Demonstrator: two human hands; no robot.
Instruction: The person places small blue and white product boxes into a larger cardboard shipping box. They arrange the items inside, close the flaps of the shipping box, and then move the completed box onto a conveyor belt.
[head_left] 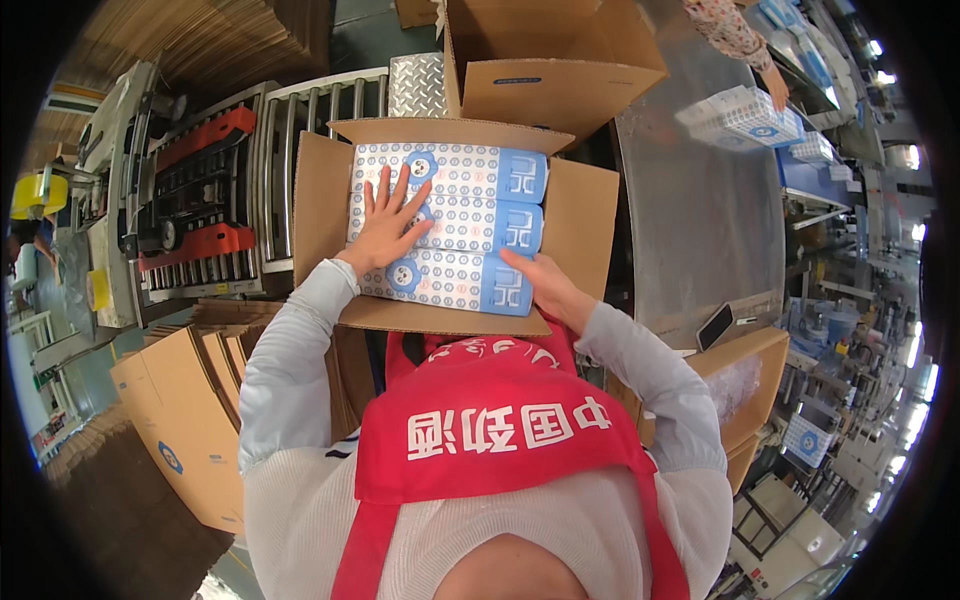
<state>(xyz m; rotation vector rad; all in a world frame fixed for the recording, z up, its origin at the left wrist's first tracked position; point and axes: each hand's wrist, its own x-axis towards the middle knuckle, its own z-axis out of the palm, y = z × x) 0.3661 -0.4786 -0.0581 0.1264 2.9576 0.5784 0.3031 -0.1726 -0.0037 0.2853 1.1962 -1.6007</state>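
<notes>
An open cardboard box (590,225) stands in front of me with its flaps spread. Three white and blue patterned packs (470,172) lie side by side inside it. My left hand (388,222) rests flat with fingers spread on top of the packs at their left end. At the near right corner my right hand (545,288) presses against the nearest pack (450,280), with its fingers between pack and box wall.
A roller conveyor (300,120) runs behind the box, with a second open cardboard box (560,70) further back. Flattened cartons (180,410) stand at my left. A steel table (700,200) lies to the right, where another person's hand (775,88) touches a white basket (740,115).
</notes>
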